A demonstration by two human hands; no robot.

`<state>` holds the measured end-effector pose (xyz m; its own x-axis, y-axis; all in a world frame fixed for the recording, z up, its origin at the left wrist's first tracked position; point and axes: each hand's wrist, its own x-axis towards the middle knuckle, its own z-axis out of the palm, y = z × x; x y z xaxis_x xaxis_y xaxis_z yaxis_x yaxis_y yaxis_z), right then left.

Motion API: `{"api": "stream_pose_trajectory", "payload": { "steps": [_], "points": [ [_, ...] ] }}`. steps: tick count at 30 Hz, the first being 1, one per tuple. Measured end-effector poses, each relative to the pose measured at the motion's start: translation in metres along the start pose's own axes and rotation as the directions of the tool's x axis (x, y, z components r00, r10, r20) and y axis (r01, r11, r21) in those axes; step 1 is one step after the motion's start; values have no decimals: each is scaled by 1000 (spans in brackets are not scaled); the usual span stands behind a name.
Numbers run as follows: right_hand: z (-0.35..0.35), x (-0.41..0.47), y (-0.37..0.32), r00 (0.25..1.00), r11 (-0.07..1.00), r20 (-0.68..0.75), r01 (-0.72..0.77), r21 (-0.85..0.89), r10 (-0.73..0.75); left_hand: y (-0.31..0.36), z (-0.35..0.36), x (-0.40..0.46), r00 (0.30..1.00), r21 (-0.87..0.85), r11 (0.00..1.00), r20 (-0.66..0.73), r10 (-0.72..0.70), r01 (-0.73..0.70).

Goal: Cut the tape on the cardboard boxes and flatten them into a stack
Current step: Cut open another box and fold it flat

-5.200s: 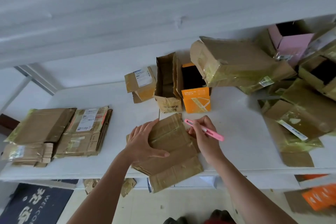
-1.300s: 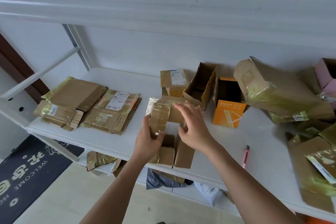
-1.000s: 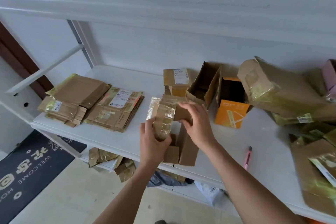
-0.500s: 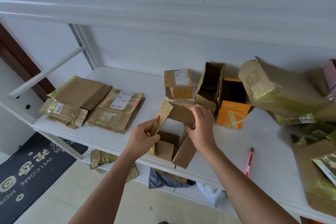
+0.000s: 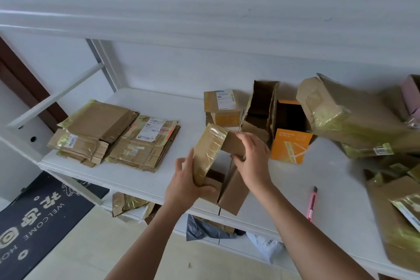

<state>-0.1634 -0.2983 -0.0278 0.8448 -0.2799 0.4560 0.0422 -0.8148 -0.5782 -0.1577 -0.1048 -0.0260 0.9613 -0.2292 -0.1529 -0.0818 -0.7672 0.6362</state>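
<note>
Both my hands, left (image 5: 184, 185) and right (image 5: 251, 159), grip the small tape-covered brown cardboard box (image 5: 212, 154) over the white shelf's (image 5: 145, 179) front edge; stiff tape might spring it open, knocking it floorward.

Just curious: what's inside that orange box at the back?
The orange box lies open on the shelf; its inside looks dark, with nothing visible. The deeper part is in shadow, so I can't tell.

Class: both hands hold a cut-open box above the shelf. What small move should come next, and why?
Probably press the box flat: the left hand and right hand grip opposite sides, it is partly open, and the knife lies on the shelf.
</note>
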Motion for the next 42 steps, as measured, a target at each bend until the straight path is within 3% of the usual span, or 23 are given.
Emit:
{"api": "stream_pose_trajectory", "payload": {
  "steps": [3, 7, 13, 20, 21, 23, 25, 28, 31, 36, 42],
  "points": [
    [-2, 0, 6, 999, 999, -11, -41, 9, 41, -5, 9, -10, 987, 33, 994, -132, -96, 101],
    [-3, 0, 11, 998, 998, -26, -56, 23, 57, -7, 15, -17, 980, 19, 999, -197, -26, 30],
    [2, 1, 11, 999, 999, -36, -25, 28, 26, -15, 2, -5, 992, 136, 988, -95, 79, -65],
    [2, 3, 9, 1000, 999, 6, 22, 32, -22, -38, -31, -3, 994, 41, 993, 37, 106, -107],
    [1, 3, 9, 1000, 999, 15, 21, 28, -22, -42, -34, -2, 996, -21, 996, 21, 83, -82],
    [-1, 2, 6, 1000, 1000, 26, 12, 19, -13, -48, -35, 0, 999, -302, 953, -36, -18, 6],
    [-5, 0, 3, 1000, 1000, 28, 5, 4, -5, -46, -34, 1, 981, -556, 822, -52, -185, 126],
    [-14, -4, -1, 999, 1000, 40, -3, -4, 3, -39, -26, 0, 902, -723, 635, -39, -430, 272],
    [-21, -6, -4, 994, 1000, 109, 11, -8, -10, -34, -15, 4, 825, -649, 684, -151, -545, 333],
    [-44, 0, -14, 983, 978, 170, -101, 181, 70, -14, -2, 0, 876, -614, 709, -57, -479, 347],
    [-63, -2, -24, 972, 915, 208, -179, 361, 108, -1, 4, 6, 871, -680, 635, 10, -491, 366]
  ]
}}
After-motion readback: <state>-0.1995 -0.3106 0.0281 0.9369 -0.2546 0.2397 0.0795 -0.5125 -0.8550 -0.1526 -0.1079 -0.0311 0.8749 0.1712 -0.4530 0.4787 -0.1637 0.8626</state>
